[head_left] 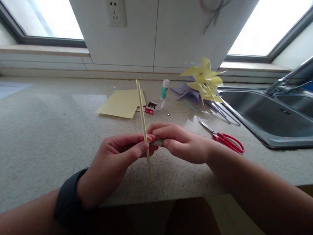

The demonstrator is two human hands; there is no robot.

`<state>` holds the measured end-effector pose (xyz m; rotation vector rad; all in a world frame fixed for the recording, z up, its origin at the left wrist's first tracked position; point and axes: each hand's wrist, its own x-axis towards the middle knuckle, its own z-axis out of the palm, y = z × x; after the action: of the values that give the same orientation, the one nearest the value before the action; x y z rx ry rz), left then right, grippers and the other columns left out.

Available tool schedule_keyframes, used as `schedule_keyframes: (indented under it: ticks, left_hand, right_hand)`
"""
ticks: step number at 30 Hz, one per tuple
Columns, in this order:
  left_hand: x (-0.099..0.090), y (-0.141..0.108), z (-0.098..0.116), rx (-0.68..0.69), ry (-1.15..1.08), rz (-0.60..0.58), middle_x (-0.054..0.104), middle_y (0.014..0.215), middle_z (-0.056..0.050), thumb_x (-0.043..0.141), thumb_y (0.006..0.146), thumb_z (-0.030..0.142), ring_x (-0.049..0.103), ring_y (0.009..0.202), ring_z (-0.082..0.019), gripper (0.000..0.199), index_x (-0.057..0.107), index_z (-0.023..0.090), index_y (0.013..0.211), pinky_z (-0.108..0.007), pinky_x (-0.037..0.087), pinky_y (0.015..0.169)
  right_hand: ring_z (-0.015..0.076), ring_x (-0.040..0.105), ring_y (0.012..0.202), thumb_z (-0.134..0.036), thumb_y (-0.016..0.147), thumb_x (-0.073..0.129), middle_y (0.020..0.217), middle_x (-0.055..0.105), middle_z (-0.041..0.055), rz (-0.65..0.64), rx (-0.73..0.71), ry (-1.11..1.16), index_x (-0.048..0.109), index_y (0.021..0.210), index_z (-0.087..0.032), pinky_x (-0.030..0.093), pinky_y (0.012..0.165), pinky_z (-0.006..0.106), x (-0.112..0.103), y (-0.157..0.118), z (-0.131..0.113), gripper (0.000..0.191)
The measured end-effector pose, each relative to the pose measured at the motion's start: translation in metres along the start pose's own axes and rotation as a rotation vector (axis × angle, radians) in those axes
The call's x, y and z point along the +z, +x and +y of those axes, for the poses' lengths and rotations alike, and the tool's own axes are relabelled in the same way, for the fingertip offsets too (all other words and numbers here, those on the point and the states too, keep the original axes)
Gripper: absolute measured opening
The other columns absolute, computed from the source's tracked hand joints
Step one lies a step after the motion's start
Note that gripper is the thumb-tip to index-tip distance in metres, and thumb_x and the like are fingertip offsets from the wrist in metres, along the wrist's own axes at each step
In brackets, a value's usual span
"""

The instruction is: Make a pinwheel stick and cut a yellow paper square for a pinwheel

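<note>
A thin yellow paper stick (142, 111) stands nearly upright in front of me, its top leaning slightly left. My left hand (115, 155) is closed, pinching the stick low down between thumb and fingers. From the other side, my right hand (184, 142) is closed on a small, greenish, see-through thing (156, 143) that meets the stick. Fingers cover most of this small thing, so I cannot make out its kind. Beyond the hands lie yellow paper sheets (120, 103) and a small red box (150, 108), open, with dark bits inside.
A glue stick (164, 89) stands behind the box. Yellow and purple paper pinwheels (202, 78) lie at the back right. Red-handled scissors (225, 139) rest beyond my right forearm, near the steel sink (248, 111). A tiny metal piece (168, 114) sits on the speckled counter (56, 134).
</note>
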<state>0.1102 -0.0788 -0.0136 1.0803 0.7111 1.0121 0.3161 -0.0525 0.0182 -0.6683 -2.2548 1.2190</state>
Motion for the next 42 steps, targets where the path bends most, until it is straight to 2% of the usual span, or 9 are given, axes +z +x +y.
schedule_keyframes:
  ticks: [13,17,21,23,26,28,32,38,42]
  left_hand:
    - [0.003,0.005,0.004,0.005,-0.106,0.025,0.081,0.092,-0.004,0.079,0.082,0.022,0.075,0.084,-0.014,0.009,0.082,0.021,0.090,-0.018,0.060,0.081]
    - [0.001,0.006,0.010,0.021,-0.132,0.060,0.080,0.102,-0.003,0.080,0.081,0.022,0.075,0.086,-0.015,0.007,0.082,0.022,0.088,-0.020,0.060,0.083]
    - [0.001,0.005,0.012,0.027,-0.162,0.114,0.080,0.097,-0.003,0.079,0.081,0.021,0.076,0.083,-0.014,0.008,0.081,0.023,0.088,-0.017,0.060,0.081]
    - [0.002,0.005,0.011,0.020,-0.162,0.130,0.080,0.096,-0.004,0.078,0.081,0.020,0.076,0.081,-0.013,0.008,0.081,0.021,0.089,-0.016,0.059,0.079]
    - [0.002,0.005,0.010,0.001,-0.169,0.155,0.079,0.101,-0.005,0.079,0.081,0.019,0.076,0.080,-0.013,0.007,0.081,0.020,0.087,-0.015,0.060,0.076]
    - [0.001,0.005,0.009,-0.019,-0.174,0.165,0.078,0.105,-0.005,0.079,0.080,0.019,0.076,0.080,-0.013,0.006,0.081,0.019,0.086,-0.015,0.060,0.076]
    - [0.001,0.005,0.009,-0.047,-0.156,0.153,0.077,0.109,-0.006,0.080,0.080,0.021,0.075,0.081,-0.013,0.008,0.081,0.019,0.088,-0.016,0.060,0.076]
    - [0.003,0.005,0.010,0.028,-0.107,0.057,0.076,0.112,-0.004,0.079,0.081,0.020,0.074,0.086,-0.015,0.006,0.082,0.024,0.084,-0.022,0.060,0.079]
    - [0.001,0.006,0.006,0.080,-0.040,0.000,0.076,0.111,-0.005,0.076,0.083,0.019,0.073,0.093,-0.018,0.011,0.081,0.025,0.091,-0.028,0.058,0.087]
  right_hand:
    - [0.0185,0.054,0.084,-0.018,0.085,0.043,0.096,0.061,0.0070,0.058,0.022,0.013,0.058,0.087,-0.016,0.044,0.077,0.035,-0.003,-0.004,0.002,0.016]
    - [0.0214,0.055,0.098,-0.021,0.086,0.051,0.103,0.067,0.0082,0.186,0.011,-0.088,0.056,0.079,-0.018,0.042,0.089,0.040,-0.006,-0.005,0.000,0.009]
    - [0.0214,0.056,0.110,-0.015,0.084,0.057,0.118,0.066,0.0089,0.282,-0.025,-0.133,0.056,0.082,-0.019,0.041,0.097,0.041,-0.005,-0.006,0.003,0.006]
    - [0.0196,0.057,0.106,-0.013,0.083,0.060,0.116,0.064,0.0080,0.331,-0.033,-0.089,0.056,0.094,-0.020,0.044,0.092,0.038,-0.003,-0.006,0.008,0.014]
    - [0.0158,0.056,0.095,-0.011,0.080,0.064,0.113,0.060,0.0051,0.400,-0.058,-0.008,0.046,0.124,-0.024,0.047,0.083,0.032,-0.001,-0.005,0.015,0.050]
    - [0.0148,0.056,0.094,-0.010,0.080,0.065,0.112,0.059,0.0044,0.417,-0.058,0.024,0.046,0.125,-0.025,0.048,0.083,0.031,0.000,-0.004,0.018,0.051]
    - [0.0145,0.057,0.089,-0.021,0.083,0.070,0.101,0.060,0.0044,0.403,0.002,0.057,0.057,0.096,-0.019,0.049,0.079,0.031,-0.001,-0.001,0.016,0.019]
    - [0.0146,0.055,0.088,-0.025,0.092,0.059,0.105,0.058,0.0062,0.299,-0.011,0.047,0.059,0.089,-0.017,0.048,0.078,0.032,-0.002,0.000,0.007,0.009]
    - [0.0176,0.054,0.097,-0.025,0.097,0.048,0.108,0.054,0.0079,0.136,-0.032,0.112,0.066,0.096,-0.014,0.048,0.086,0.035,-0.001,-0.001,0.007,0.021]
